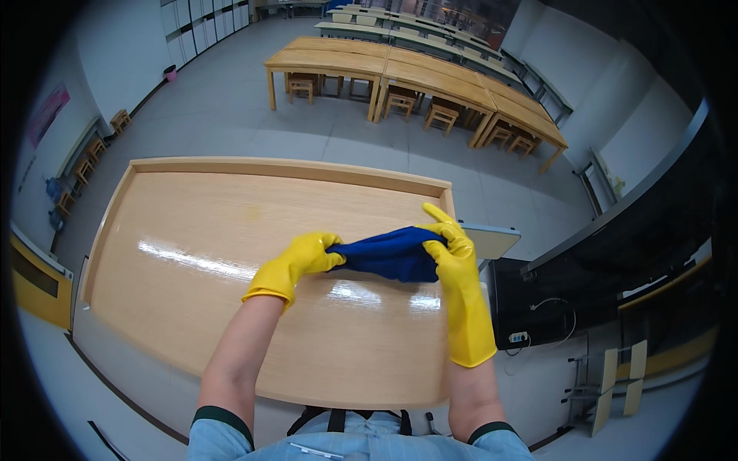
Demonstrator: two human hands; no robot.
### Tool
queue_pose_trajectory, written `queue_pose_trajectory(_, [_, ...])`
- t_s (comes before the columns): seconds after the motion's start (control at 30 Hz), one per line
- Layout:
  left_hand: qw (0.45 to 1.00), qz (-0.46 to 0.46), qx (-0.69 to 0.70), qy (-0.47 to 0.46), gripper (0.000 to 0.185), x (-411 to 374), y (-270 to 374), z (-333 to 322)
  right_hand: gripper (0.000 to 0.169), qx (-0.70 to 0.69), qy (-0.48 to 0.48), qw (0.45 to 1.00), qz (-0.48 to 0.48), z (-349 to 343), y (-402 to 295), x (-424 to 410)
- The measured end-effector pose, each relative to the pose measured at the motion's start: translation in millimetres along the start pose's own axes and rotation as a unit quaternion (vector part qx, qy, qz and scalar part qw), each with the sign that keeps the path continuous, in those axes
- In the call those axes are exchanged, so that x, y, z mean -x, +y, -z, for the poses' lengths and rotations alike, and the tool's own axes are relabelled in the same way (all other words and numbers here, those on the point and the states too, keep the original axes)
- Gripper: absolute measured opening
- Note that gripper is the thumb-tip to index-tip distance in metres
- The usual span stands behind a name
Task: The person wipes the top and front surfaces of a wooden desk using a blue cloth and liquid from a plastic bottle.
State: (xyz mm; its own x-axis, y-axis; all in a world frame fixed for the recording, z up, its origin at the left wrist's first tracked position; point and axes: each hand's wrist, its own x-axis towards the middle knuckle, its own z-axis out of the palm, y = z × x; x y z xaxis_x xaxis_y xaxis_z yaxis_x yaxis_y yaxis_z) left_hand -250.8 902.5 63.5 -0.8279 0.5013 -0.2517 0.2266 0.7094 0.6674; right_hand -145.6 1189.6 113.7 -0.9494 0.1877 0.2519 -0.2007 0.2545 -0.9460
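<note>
A dark blue cloth (386, 253) is stretched between my two hands above a light wooden desk (190, 311). Both hands wear yellow rubber gloves. My left hand (314, 252) grips the narrow, bunched end of the cloth. At the wider end, my right hand (450, 239) pinches the fabric between thumb and fingers, with one finger pointing away from it. The desk top is glossy and shows bright reflections. A faint yellowish patch (252, 212) lies on its surface toward the far side.
A raised wooden rim (288, 168) runs along the desk's far edge and sides. A small side table (490, 241) adjoins the right edge, near a black cabinet (507, 305) with a power strip (518, 337). Wooden tables (432, 72) with stools stand beyond; folding seats (608, 374) are at lower right.
</note>
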Motion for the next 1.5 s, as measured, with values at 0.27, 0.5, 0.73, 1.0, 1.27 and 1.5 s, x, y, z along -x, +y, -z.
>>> queue_pose_trajectory(0.27, [0.942,-0.097,0.137,0.290,0.024,53,30,68,0.023,0.074,0.074,0.994,0.016,-12,-29,-40])
queue_pose_trajectory(0.5, [0.936,-0.056,0.227,0.265,0.022,64,31,122,0.016,-0.125,0.080,0.982,0.116,-37,-54,-106])
queue_pose_trajectory(0.73, [0.915,-0.128,0.206,0.321,0.025,113,60,160,0.020,-0.032,0.062,0.970,0.231,-37,-156,-102])
queue_pose_trajectory(1.0, [0.967,-0.015,0.206,0.148,0.056,138,35,149,0.017,-0.004,0.021,0.978,0.206,-39,-108,-105])
queue_pose_trajectory(1.27, [0.991,0.093,0.086,-0.030,0.054,132,6,116,0.026,0.028,0.096,0.981,0.168,-14,-85,-65])
queue_pose_trajectory(1.5, [0.984,-0.128,0.092,0.079,0.039,153,10,108,0.036,0.081,0.083,0.919,0.376,24,-152,-45])
